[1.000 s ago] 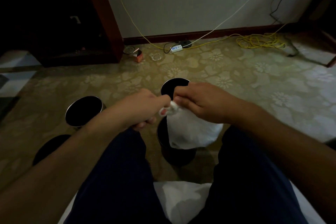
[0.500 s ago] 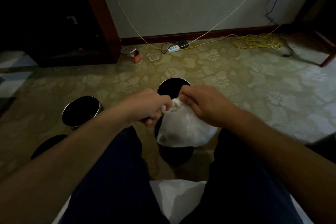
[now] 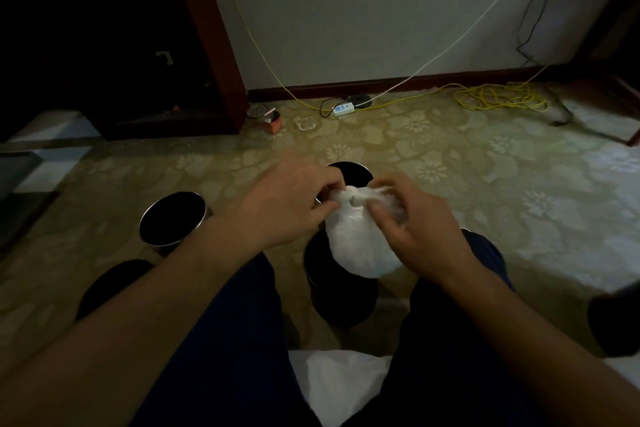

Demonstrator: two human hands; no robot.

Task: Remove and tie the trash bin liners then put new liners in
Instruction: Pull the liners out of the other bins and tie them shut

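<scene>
A full white trash liner (image 3: 360,246) hangs in the air over a black bin (image 3: 341,295) that stands between my knees. My left hand (image 3: 287,204) pinches the gathered top of the liner from the left. From the right, my right hand (image 3: 415,222) grips the same bunched neck, with a small knot or twist showing between the two hands. A second black bin (image 3: 349,172) stands just behind the liner, mostly hidden by my hands. A third bin (image 3: 173,218) with a shiny rim stands to the left.
A dark round shape (image 3: 110,284) lies at the lower left near my arm. White plastic (image 3: 341,381) lies between my legs. Along the far wall are a power strip (image 3: 343,109), coiled yellow cable (image 3: 498,97), a glass ashtray (image 3: 306,123) and an orange carton (image 3: 272,123). Dark furniture fills the upper left.
The camera tilted and the scene shifted. My hands have changed their hold at the liner's neck, the fingers now spread around the bunched top, and the bag hangs slightly more to the right.
</scene>
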